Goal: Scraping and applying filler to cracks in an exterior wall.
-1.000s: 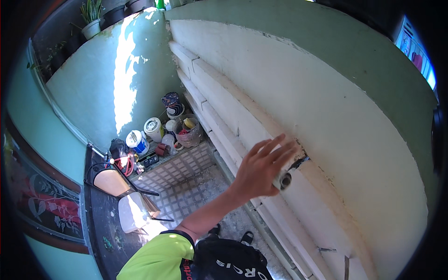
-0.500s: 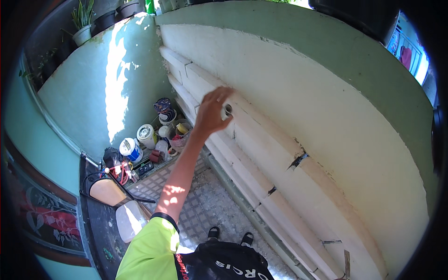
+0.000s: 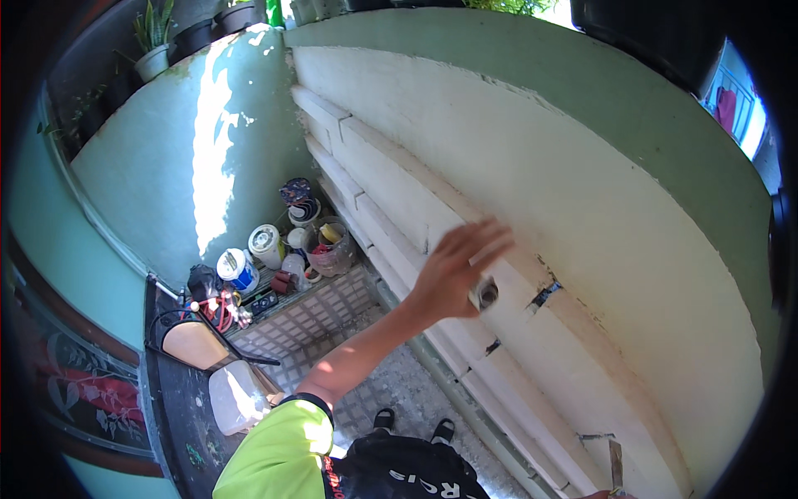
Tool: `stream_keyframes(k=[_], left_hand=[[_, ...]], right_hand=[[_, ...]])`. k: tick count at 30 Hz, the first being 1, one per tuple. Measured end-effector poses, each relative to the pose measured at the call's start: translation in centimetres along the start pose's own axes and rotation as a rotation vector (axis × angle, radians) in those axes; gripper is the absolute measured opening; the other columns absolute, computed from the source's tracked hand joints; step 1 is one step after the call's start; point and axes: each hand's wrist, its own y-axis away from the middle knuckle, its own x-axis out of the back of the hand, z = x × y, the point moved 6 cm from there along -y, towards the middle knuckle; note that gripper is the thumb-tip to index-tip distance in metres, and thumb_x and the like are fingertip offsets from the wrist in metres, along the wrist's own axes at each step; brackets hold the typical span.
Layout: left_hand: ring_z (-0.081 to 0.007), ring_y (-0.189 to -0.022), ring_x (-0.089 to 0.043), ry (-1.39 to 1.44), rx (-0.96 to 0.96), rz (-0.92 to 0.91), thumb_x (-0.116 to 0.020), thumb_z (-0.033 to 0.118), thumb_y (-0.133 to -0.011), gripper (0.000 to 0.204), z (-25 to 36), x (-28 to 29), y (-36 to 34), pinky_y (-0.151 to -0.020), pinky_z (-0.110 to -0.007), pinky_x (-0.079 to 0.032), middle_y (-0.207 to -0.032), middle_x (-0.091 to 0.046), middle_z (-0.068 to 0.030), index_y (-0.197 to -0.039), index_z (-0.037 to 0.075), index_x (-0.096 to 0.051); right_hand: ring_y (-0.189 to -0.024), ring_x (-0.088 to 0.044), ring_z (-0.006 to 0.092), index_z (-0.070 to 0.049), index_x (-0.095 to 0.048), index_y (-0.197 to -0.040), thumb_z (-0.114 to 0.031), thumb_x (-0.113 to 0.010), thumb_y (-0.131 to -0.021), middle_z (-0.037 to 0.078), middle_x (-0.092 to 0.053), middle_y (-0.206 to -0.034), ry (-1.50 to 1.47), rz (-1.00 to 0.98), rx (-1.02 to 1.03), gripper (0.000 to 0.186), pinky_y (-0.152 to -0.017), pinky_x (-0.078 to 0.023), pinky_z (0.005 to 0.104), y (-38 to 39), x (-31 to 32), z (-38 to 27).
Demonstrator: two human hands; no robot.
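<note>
My left hand, at the end of an arm in a lime-yellow sleeve, reaches out over the stepped pale ledges on the wall. Its fingers stretch forward and are smeared by motion. Between thumb and palm sits a small pale roll with a dark round hole, much like a roll of tape. Just beyond it a dark, broken gap interrupts the upper ledge. Only a sliver of my right hand shows at the lower edge, by the foot of an upright narrow, flat brown strip; its grip is mostly hidden.
Tubs, a clear bucket and lidded pails crowd the far left corner. A chair and a whitish plastic container stand at left. Potted plants line the wall top. My sandalled feet are on the floor.
My left hand has moved right and nearer along the ledges, carrying the roll. Part of my right hand has come into view at the lower edge beside the brown strip.
</note>
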Motion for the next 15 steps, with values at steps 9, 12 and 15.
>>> stream_keyframes(k=[9, 12, 15], left_hand=[[-0.0296, -0.131, -0.047, 0.02, 0.156, -0.007, -0.062, 0.01, -0.063, 0.073, -7.0, 1.9, 0.7, -0.108, -0.044, -0.037, -0.139, -0.053, -0.0093, -0.135, 0.011, -0.052], [-0.0291, -0.134, -0.044, -0.085, 0.259, -0.028, -0.061, 0.005, -0.066, 0.069, -14.8, 4.0, 3.2, -0.111, -0.042, -0.033, -0.14, -0.052, -0.0118, -0.134, 0.008, -0.053], [-0.0345, -0.119, -0.057, -0.343, 0.606, 0.089, -0.066, 0.002, -0.067, 0.062, -22.4, 9.0, 6.6, -0.103, -0.039, -0.043, -0.129, -0.058, -0.0193, -0.127, 0.006, -0.056]], right_hand=[[-0.033, -0.031, 0.0049, -0.01, -0.036, -0.069, -0.017, -0.047, -0.094, -0.005, -0.03, -0.045, -0.322, -0.324, -0.014, 0.028, -0.028, -0.03, 0.0214, 0.6, -0.4, 2.7], [-0.033, -0.032, 0.0046, -0.012, -0.036, -0.069, -0.019, -0.046, -0.094, -0.005, -0.028, -0.043, -0.425, -0.287, -0.02, 0.028, -0.029, -0.032, 0.0213, 0.5, 0.9, 3.6], [-0.034, -0.038, 0.0039, -0.012, -0.04, -0.071, -0.017, -0.058, -0.09, -0.004, -0.033, -0.046, -0.517, -0.205, -0.138, 0.027, -0.031, -0.034, 0.0214, 0.0, 1.9, 3.7]])
